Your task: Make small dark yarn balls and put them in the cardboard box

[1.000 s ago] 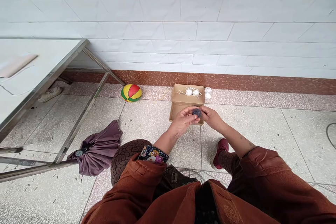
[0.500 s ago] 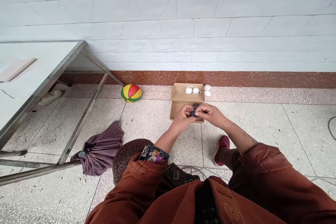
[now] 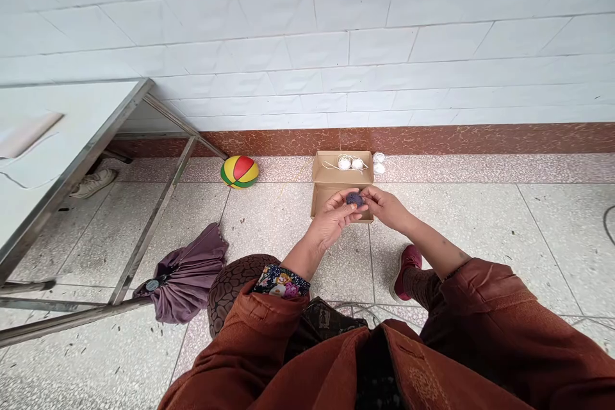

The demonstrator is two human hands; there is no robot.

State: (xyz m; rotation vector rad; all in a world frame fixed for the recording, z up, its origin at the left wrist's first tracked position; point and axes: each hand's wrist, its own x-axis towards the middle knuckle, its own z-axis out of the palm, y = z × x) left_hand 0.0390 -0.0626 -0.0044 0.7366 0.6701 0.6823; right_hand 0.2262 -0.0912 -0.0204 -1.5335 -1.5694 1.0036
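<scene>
A small dark purple-blue ball of yarn (image 3: 354,199) rests in my left hand (image 3: 331,218), whose thumb and fingers curl around it from the left. At its right edge my right hand (image 3: 388,208) is closed in a pinch; what lies between those fingertips is too small to make out. Both hands are over the front half of an open cardboard box (image 3: 318,200) on the floor and hide part of it. In the raised rear half lie two white balls of yarn (image 3: 350,163) with loose strands.
Two more white balls (image 3: 379,163) sit right of the box by the wall. Leftward are a red, yellow and green ball (image 3: 239,172), a folded purple umbrella (image 3: 192,275) and a metal-framed table (image 3: 96,115). A shoe (image 3: 93,183) shows beneath the table.
The left hand has turned more palm-up, and the dark ball now shows more fully between the hands. A second dark shape behind it no longer shows. The right hand stays pinched beside it.
</scene>
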